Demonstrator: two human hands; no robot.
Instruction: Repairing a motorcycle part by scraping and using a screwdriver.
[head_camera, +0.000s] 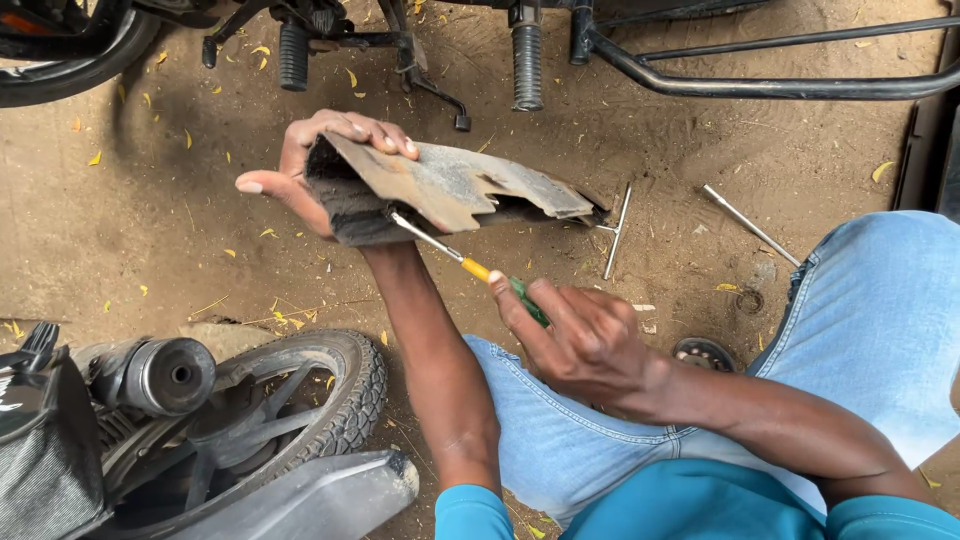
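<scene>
A T-shaped wrench (615, 232) and a metal rod (748, 224) lie on the dirt ground (150, 230) beyond the scooter wheel (330, 385).

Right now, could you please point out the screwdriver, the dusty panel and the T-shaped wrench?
screwdriver (478, 268), head view, yellow collar of its handle.
dusty panel (450, 185), head view, flat top face.
T-shaped wrench (616, 232), head view, long shaft.

My arms are bare from the short teal sleeves down, with no gloves, rings or watch on my left hand (300, 165) or right hand (580, 340). I wear light blue, faded jeans with visible seam stitching.
</scene>
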